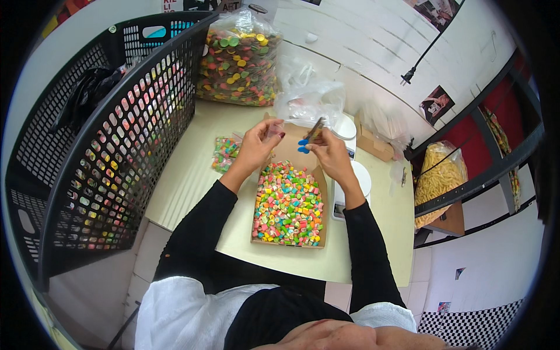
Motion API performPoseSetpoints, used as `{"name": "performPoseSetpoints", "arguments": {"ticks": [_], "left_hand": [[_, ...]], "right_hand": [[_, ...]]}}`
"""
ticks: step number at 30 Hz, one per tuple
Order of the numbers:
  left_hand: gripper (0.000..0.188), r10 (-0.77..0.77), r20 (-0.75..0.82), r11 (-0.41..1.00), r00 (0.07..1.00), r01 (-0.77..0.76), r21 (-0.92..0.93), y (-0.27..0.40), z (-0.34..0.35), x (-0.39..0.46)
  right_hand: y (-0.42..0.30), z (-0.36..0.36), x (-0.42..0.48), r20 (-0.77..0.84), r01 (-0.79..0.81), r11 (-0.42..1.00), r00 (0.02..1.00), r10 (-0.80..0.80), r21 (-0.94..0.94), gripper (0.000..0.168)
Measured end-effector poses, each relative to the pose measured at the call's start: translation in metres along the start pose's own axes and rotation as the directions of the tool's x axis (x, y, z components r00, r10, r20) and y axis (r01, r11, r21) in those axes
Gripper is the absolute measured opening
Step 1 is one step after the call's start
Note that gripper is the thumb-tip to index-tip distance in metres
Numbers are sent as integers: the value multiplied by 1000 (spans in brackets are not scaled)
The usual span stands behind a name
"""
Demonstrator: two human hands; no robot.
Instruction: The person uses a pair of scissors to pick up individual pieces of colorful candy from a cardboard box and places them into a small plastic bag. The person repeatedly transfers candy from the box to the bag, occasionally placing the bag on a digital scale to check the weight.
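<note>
My left hand (260, 142) holds a small clear plastic bag (274, 130) between thumb and fingers, above the left rim of an open cardboard box (288, 131). In my right hand (327, 146) is a tool with blue handle ends (304, 146) and a dark upper part; its exact kind I cannot tell. Small colourful cut candies (288, 205) fill the box below my hands. Left of the box lie small clear bags of the same candies (225, 153). Two white scales stand on the right, the nearer one (359, 177) partly behind my right forearm.
A large black plastic basket (127, 131) with wrapped goods stands at the left. Behind are a large clear bag of coloured sweets (240, 65) and crumpled plastic bags (310, 98). A small cardboard box (374, 142) sits at the back right. A black plug (407, 76) hangs by the wall.
</note>
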State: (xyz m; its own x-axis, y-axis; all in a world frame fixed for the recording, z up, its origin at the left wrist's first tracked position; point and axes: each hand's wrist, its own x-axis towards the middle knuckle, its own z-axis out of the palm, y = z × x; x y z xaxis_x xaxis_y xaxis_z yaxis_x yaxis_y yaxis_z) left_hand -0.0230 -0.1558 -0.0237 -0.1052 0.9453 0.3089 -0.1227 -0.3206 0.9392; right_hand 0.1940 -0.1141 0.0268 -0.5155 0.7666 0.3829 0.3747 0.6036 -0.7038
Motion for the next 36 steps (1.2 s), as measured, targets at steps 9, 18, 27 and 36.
{"name": "performPoseSetpoints", "arguments": {"ticks": [9,18,27,36], "left_hand": [[37,-16,-142,995,990,1,-101,16,-11,2],[40,80,-116,995,990,-73,67,13,-5,1],[42,163,71,931,984,-177,318,28,17,-19],[42,64,149,984,987,-88,156,18,24,-20]], "right_hand": [[24,56,26,194,47,998,980,-38,-43,24],[24,52,25,91,2,1000,996,-2,-2,20],[-43,-19,10,-205,84,950,979,-22,300,23],[-49,-22,0,-186,154,986,972,-140,59,24]]}}
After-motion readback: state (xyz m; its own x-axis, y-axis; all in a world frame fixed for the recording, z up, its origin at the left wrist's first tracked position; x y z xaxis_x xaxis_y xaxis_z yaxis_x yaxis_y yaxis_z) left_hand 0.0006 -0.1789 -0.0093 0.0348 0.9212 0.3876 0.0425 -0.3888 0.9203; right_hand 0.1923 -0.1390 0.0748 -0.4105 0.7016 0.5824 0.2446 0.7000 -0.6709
